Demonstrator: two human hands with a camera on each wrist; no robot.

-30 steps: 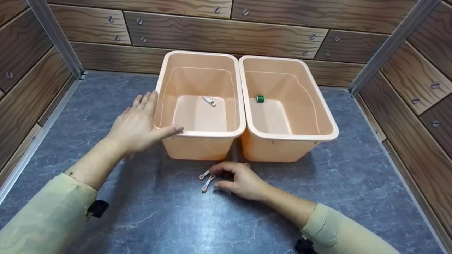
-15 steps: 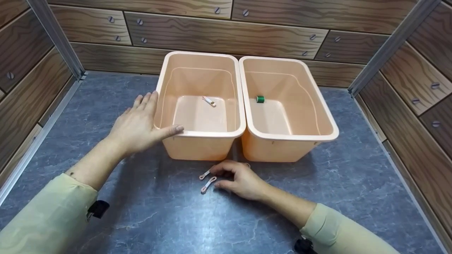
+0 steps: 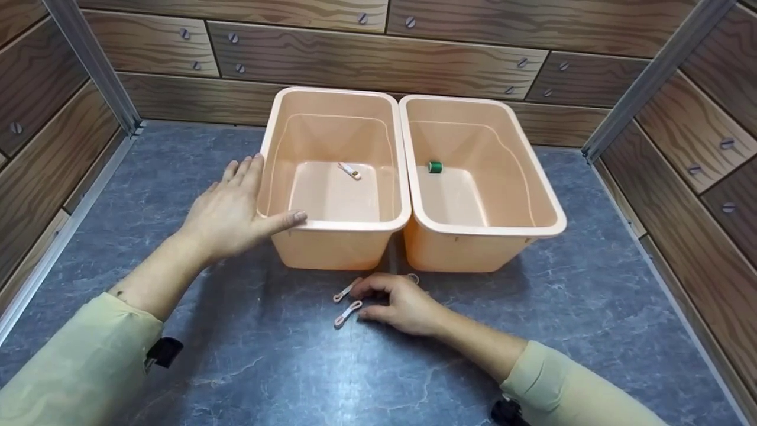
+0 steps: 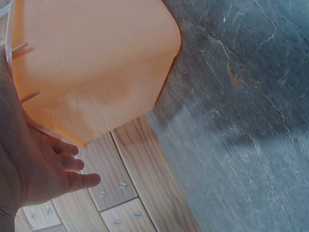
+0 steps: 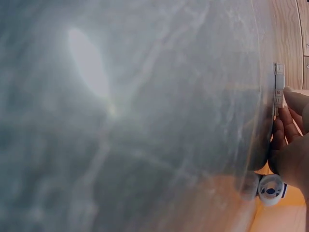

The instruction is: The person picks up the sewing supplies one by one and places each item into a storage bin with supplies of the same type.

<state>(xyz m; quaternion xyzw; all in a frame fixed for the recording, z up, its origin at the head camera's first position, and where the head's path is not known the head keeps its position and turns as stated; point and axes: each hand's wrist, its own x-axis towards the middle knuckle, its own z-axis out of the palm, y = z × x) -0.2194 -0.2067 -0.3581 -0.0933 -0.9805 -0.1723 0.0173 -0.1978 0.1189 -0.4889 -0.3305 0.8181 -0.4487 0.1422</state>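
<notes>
In the head view my left hand (image 3: 222, 210) rests against the left peach bin (image 3: 325, 247), fingers extended along its left side and thumb across the front rim. My right hand (image 3: 402, 303) is low over the table in front of the bins, thumb and index finger apart. Its thumb tip is right at the end of a folded measuring tape (image 3: 348, 314), whose printed numbers show on a folded tape (image 5: 279, 87) in the right wrist view. The index fingertip overlaps a second folded tape (image 3: 343, 293). Partly hidden behind the hand is a pale-ended spool (image 5: 270, 190).
Another folded tape (image 3: 349, 171) lies inside the left bin. A green thread spool (image 3: 435, 167) is in the right peach bin (image 3: 467, 247), which stands beside the left one. Wood-patterned walls (image 3: 378, 56) border the grey marbled table (image 3: 284, 367) at the back and sides.
The nearer folded tape has slid slightly toward me, away from the second tape. My right hand has barely shifted, and my left hand keeps its place on the bin.
</notes>
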